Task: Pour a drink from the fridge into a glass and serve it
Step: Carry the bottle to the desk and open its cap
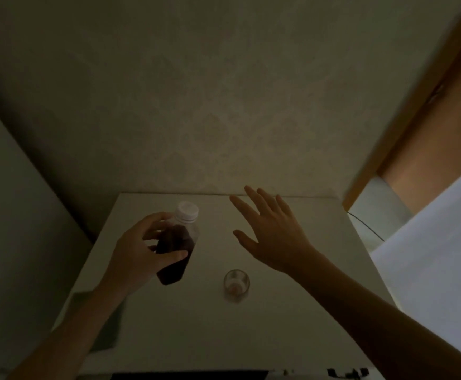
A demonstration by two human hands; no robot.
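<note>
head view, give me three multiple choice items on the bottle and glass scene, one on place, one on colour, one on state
1. Where does the clear drinking glass stand on the white table?
A. between the two arms, nearer the camera than the bottle's cap
B. behind the bottle against the wall
C. on the green cloth

2. What colour is the cap of the clear plastic bottle of dark drink?
A. red
B. white
C. black

3. What state is the bottle in?
A. lying open on the table
B. uncapped and pouring
C. capped, held tilted in the left hand

Answers:
1 A, the glass sits low in the view between the forearms.
2 B, the screw cap is pale white.
3 C, the cap is on and the fingers wrap the body, while the right hand hovers open and empty.
</note>
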